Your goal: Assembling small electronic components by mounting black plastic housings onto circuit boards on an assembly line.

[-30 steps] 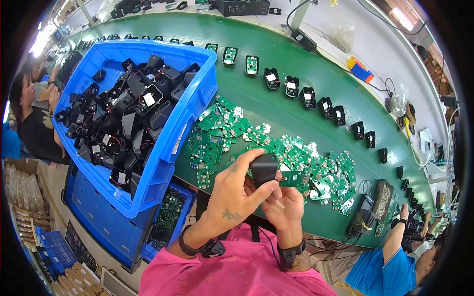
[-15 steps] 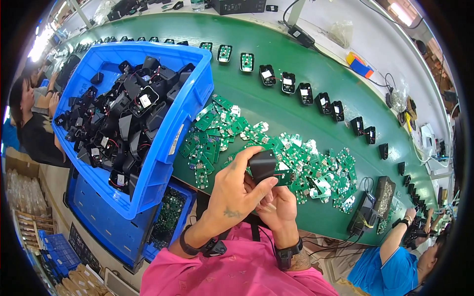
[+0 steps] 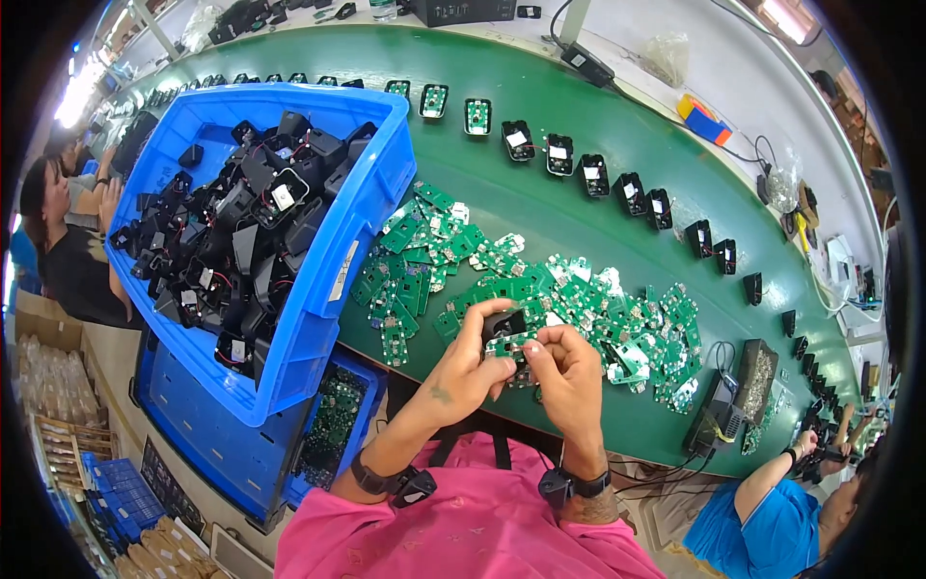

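Note:
Over the near edge of the green table, my left hand [image 3: 461, 374] is wrapped round a small black plastic housing [image 3: 505, 324], mostly hidden by the fingers. A green circuit board [image 3: 507, 344] lies across the housing, with my left thumb near its lower edge. At the board's right end, my right hand [image 3: 571, 378] pinches it between thumb and fingers. Whether the board sits inside the housing or just against it, I cannot tell. Just beyond my hands spreads a heap of loose green circuit boards [image 3: 579, 294].
A large blue bin [image 3: 333, 289] full of black housings [image 3: 256, 198] stands at the left. Open housings [image 3: 559, 154] line the far side of the table [image 3: 463, 68] in a curve. A black power adapter [image 3: 714, 425] sits at the near right. Other people work at both sides.
The housing has turned in my left hand, from its smooth outer side showing to the circuit board facing up. My right hand has come from beneath it to the board's right end.

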Action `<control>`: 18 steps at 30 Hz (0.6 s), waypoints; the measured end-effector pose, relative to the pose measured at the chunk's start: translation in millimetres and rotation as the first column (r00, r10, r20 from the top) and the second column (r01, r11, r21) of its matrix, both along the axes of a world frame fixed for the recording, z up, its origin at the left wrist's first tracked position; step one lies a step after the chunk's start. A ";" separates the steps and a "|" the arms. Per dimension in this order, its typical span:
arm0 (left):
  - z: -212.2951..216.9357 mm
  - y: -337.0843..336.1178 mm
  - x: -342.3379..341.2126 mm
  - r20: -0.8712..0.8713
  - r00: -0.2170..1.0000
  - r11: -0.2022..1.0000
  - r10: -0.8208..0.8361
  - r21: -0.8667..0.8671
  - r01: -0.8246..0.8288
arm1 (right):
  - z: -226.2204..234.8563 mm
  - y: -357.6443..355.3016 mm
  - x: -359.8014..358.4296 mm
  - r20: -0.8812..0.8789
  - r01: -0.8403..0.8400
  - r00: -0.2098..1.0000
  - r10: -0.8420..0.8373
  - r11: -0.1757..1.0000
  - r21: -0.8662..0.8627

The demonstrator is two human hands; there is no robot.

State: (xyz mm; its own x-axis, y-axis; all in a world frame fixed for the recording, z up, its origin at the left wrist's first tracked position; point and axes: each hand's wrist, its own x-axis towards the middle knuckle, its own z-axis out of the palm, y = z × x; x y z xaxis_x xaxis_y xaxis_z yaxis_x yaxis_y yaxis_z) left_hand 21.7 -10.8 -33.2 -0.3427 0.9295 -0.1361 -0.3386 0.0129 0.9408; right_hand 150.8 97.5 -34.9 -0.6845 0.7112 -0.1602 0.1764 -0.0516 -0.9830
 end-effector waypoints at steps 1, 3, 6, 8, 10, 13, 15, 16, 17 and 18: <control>-1.4 0.6 0.2 0.016 1.000 0.998 0.006 -0.055 -0.005 | 8.8 -0.9 -3.6 0.050 0.030 0.998 -0.038 0.988 0.149; -2.0 1.4 4.8 0.065 0.995 0.993 0.073 -0.102 -0.066 | 12.0 -4.4 -6.5 0.090 0.048 0.993 -0.078 0.955 0.294; -6.2 3.0 7.7 0.002 0.994 0.989 0.110 -0.096 -0.110 | 14.9 -11.6 -2.3 -0.103 0.113 0.989 -0.104 0.990 0.085; -2.8 3.1 10.4 -0.090 0.992 0.987 0.092 -0.122 -0.103 | 22.7 -17.9 -2.8 -0.155 0.067 0.984 -0.092 0.985 -0.157; -3.1 3.2 12.9 -0.182 0.981 0.985 0.070 -0.145 -0.097 | 18.7 -18.6 -4.6 -0.169 0.097 0.978 -0.121 0.985 -0.144; -1.3 2.2 17.6 -0.296 0.954 0.990 0.044 -0.113 -0.081 | 16.0 -18.4 -4.4 -0.218 0.106 0.962 -0.162 0.963 -0.249; 2.0 2.1 18.4 -0.330 0.943 0.989 0.040 -0.120 -0.084 | 16.5 -21.0 -4.2 -0.169 0.153 0.963 -0.208 0.945 -0.289; 1.9 1.7 18.7 -0.364 0.930 0.988 0.041 -0.127 -0.093 | 15.0 -23.3 -4.7 -0.170 0.153 0.963 -0.207 0.945 -0.289; 1.7 1.8 19.9 -0.365 0.930 0.988 0.042 -0.127 -0.094 | 12.5 -26.1 -5.3 -0.176 0.190 0.959 -0.221 0.966 -0.176; 1.5 2.4 21.7 -0.395 0.917 0.987 0.061 -0.113 -0.114 | 9.7 -27.7 -5.3 -0.184 0.226 0.955 -0.233 0.972 -0.062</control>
